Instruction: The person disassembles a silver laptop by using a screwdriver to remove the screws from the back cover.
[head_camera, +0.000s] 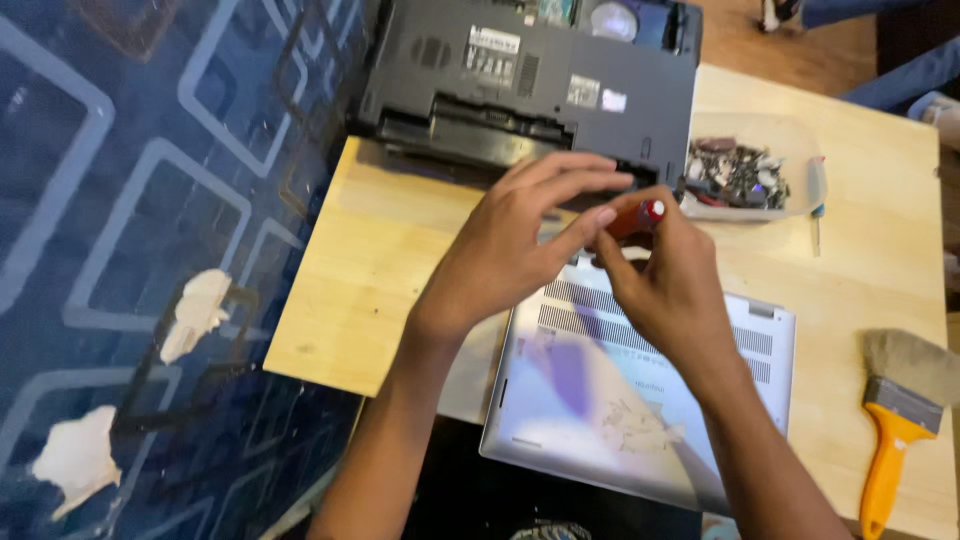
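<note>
My left hand (520, 235) and my right hand (665, 285) meet over a silver laptop (620, 400) that lies upside down on a light wooden table (380, 270). Both hands pinch a small red-handled tool (640, 216), likely a screwdriver, whose tip is hidden behind my fingers. My left fingers stretch out above it, and my right hand grips it from below.
A black laptop (530, 80) lies bottom up at the table's far edge. A clear plastic tray (745, 175) holds several small screws and parts, with a thin pen-like tool (817, 200) beside it. A brush with an orange handle (895, 430) lies at the right. Blue patterned floor covering (130, 250) is left.
</note>
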